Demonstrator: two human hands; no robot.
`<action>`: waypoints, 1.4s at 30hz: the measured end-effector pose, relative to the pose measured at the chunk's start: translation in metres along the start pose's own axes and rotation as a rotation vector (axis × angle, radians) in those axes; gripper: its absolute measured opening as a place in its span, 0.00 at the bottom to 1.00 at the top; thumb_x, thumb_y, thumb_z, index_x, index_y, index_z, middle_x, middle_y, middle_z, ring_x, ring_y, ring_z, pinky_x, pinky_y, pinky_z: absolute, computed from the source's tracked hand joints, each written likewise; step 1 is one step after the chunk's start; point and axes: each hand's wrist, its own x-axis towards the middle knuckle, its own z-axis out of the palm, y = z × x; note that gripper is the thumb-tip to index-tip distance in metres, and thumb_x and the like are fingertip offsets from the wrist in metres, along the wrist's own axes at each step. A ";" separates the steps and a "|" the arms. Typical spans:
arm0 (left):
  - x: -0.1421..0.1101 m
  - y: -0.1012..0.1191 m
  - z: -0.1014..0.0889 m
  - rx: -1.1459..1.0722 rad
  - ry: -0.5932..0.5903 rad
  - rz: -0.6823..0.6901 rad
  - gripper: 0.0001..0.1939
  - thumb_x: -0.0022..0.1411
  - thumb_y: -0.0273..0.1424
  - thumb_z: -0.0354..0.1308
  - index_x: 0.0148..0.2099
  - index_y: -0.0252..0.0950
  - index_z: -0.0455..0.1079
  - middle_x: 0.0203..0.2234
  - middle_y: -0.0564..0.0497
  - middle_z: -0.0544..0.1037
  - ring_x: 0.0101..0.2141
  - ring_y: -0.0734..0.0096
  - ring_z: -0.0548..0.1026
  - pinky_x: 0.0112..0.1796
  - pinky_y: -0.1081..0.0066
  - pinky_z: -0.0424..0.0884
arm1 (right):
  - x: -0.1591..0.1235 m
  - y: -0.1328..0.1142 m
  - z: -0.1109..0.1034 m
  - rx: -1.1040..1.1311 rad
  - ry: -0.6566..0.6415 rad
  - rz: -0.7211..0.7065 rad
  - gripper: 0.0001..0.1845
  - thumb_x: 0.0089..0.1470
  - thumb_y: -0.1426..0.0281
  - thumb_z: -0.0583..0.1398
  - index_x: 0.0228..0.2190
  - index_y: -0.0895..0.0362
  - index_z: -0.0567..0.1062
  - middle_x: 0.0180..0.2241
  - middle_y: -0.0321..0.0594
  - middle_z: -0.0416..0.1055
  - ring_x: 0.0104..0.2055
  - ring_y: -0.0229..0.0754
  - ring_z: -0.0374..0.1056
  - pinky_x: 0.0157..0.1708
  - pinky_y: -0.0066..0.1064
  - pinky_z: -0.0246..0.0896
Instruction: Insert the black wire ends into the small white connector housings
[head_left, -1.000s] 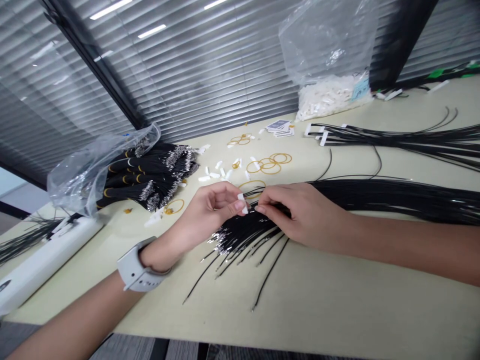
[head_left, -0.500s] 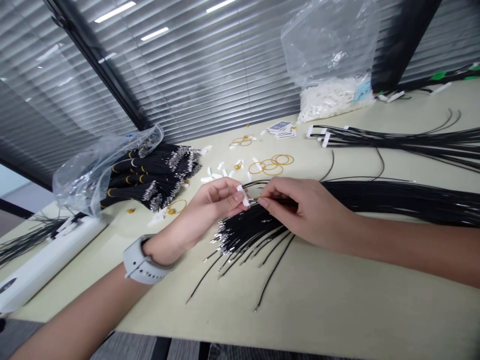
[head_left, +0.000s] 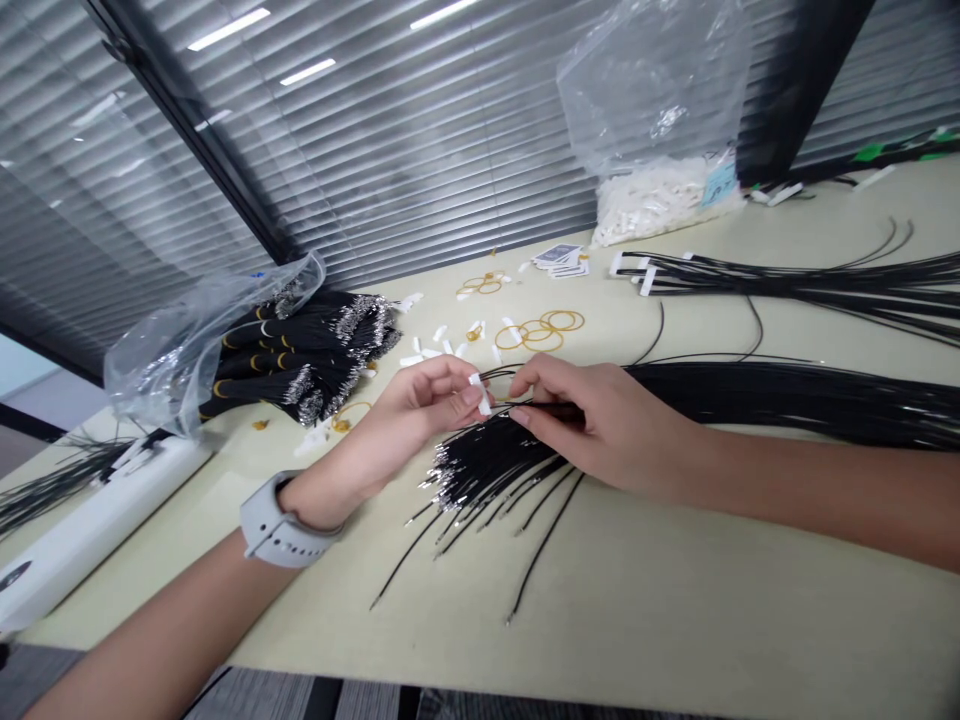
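Left hand (head_left: 424,410): my fingers pinch a white plastic tab (head_left: 478,396) firmly.
Right hand (head_left: 600,420): closed on a black cable (head_left: 551,409), its tip just beside the tab.
Below both: a black cable bundle (head_left: 487,468) on the desk (head_left: 675,590).

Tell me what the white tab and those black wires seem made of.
The white tab looks like matte moulded plastic: smooth and opaque. The black wires seem plastic-sheathed, with a soft sheen; bright metal tips show at their ends, though the exact metal can't be told.
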 end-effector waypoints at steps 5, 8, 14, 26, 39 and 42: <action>0.000 0.000 -0.001 0.008 0.007 -0.001 0.07 0.56 0.28 0.59 0.36 0.32 0.66 0.29 0.53 0.72 0.32 0.79 0.72 0.39 0.76 0.69 | 0.000 0.000 -0.001 0.025 0.054 -0.068 0.03 0.54 0.73 0.53 0.29 0.59 0.65 0.23 0.31 0.62 0.24 0.29 0.56 0.26 0.23 0.51; 0.000 0.000 -0.002 0.012 0.013 -0.001 0.06 0.56 0.28 0.59 0.35 0.32 0.66 0.29 0.53 0.71 0.31 0.80 0.72 0.39 0.78 0.69 | 0.000 0.002 0.001 -0.020 0.141 -0.158 0.02 0.53 0.76 0.54 0.29 0.61 0.66 0.27 0.35 0.63 0.29 0.30 0.58 0.30 0.23 0.54; 0.000 0.002 -0.001 0.057 0.006 0.024 0.06 0.56 0.28 0.59 0.35 0.31 0.66 0.28 0.53 0.71 0.31 0.81 0.71 0.37 0.79 0.69 | -0.002 0.005 0.006 -0.179 0.188 -0.271 0.07 0.55 0.76 0.52 0.30 0.63 0.70 0.28 0.38 0.62 0.30 0.32 0.58 0.31 0.25 0.55; -0.002 0.002 0.001 0.258 -0.046 0.113 0.08 0.57 0.29 0.58 0.37 0.30 0.65 0.27 0.52 0.71 0.29 0.81 0.70 0.34 0.79 0.66 | -0.003 0.002 0.006 -0.282 0.127 -0.287 0.12 0.57 0.74 0.51 0.27 0.64 0.72 0.26 0.40 0.63 0.27 0.34 0.60 0.28 0.27 0.57; -0.003 0.001 0.006 0.267 -0.047 0.092 0.07 0.54 0.27 0.60 0.35 0.30 0.66 0.23 0.53 0.74 0.27 0.80 0.72 0.32 0.80 0.68 | -0.003 0.006 0.007 -0.233 0.121 -0.363 0.10 0.54 0.79 0.52 0.27 0.64 0.73 0.26 0.40 0.63 0.27 0.32 0.60 0.27 0.25 0.56; -0.002 -0.001 0.009 0.246 -0.018 0.080 0.08 0.51 0.24 0.62 0.34 0.30 0.67 0.23 0.53 0.74 0.27 0.80 0.72 0.32 0.80 0.69 | -0.004 0.007 0.008 -0.226 0.122 -0.377 0.10 0.54 0.80 0.52 0.28 0.63 0.73 0.26 0.39 0.64 0.27 0.32 0.61 0.26 0.24 0.55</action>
